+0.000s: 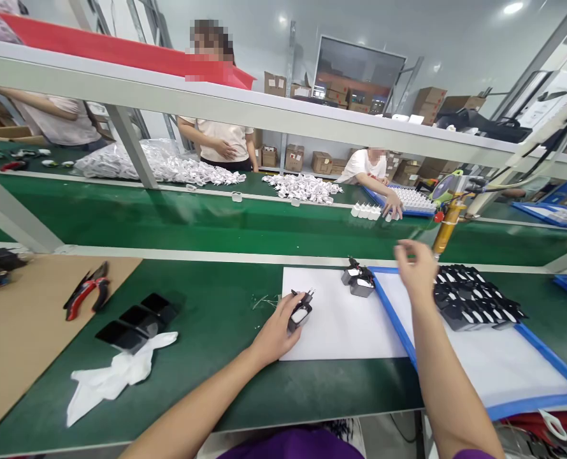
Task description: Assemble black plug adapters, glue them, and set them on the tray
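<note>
My left hand (278,328) is wrapped round a small dark grey boxy device (300,315) with a white oval face and thin prongs or wires at its top. It holds the device at the left side of a white sheet (345,328). My right hand (416,271) is raised over the blue-edged tray, fingers loosely bent and apart, with nothing visible in them. Just right of it hangs a yellow electric screwdriver (448,226); the hand looks close to its tip, but I cannot tell whether they touch. A few similar devices (360,284) rest at the sheet's upper right.
Rows of the dark devices (474,298) fill the far part of the blue-edged tray (536,405). At left lie red-handled pliers (90,290), black rectangular pieces (137,320) and a white cloth (121,373). A co-worker's hand (392,205) touches white parts across the green belt (264,223).
</note>
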A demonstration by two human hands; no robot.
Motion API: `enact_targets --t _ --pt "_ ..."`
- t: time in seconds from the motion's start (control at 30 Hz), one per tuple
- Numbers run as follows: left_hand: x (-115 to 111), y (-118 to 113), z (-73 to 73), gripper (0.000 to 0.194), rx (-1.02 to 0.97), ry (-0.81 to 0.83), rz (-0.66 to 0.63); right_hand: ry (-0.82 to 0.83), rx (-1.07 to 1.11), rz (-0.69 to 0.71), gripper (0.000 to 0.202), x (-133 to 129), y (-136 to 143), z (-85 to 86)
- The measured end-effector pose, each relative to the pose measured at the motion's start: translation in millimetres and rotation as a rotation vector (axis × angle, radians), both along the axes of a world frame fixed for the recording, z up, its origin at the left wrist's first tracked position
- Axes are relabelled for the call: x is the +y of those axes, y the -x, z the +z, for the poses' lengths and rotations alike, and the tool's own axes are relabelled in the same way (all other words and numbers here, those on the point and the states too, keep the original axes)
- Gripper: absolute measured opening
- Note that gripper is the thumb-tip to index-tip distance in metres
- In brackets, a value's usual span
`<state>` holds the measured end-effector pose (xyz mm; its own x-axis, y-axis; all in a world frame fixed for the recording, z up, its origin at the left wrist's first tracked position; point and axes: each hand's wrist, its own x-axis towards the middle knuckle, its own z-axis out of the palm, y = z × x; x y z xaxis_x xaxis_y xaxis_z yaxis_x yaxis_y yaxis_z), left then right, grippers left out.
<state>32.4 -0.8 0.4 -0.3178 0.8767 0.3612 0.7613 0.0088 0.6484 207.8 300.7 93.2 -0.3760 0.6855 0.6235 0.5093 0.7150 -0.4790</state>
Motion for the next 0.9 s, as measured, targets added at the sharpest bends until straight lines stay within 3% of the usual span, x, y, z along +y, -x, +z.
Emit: enact_targets --t 0.1,0.17,0.27,0.4,0.67,0.8,0.9 --pt "2.8 2.1 2.9 0.069 -0.176 -0.026 -0.026 -0.052 0.441 -0.269 0.047 20.1 -29.5 17.0" --pt "4.7 3.6 4.6 0.069 -0.302 -0.022 -0.04 0.053 0.648 -0.283 0.053 32.7 -44.5 21.3" --pt "6.4 5.0 4.8 0.067 -0.399 0.01 -0.04 0.344 0.686 -0.062 0.036 43.6 -55.7 21.4" --pt "8.4 3.5 3.1 0.052 -0.302 0.061 0.065 0.562 0.709 0.149 0.03 34.7 -51.8 23.9" --pt "11.5 -2.9 13.1 0.032 -0.2 0.157 0.132 0.821 0.692 0.517 0.036 -40.4 11.2 55.3" --pt "5.7 -16.5 33.5 0.028 -0.165 0.196 0.074 0.873 0.748 0.834 0.032 -81.9 32.9 68.6" --pt "3.6 -30.8 50.2 0.025 -0.114 0.197 0.054 0.907 0.772 0.987 0.031 -100.3 35.8 74.8"
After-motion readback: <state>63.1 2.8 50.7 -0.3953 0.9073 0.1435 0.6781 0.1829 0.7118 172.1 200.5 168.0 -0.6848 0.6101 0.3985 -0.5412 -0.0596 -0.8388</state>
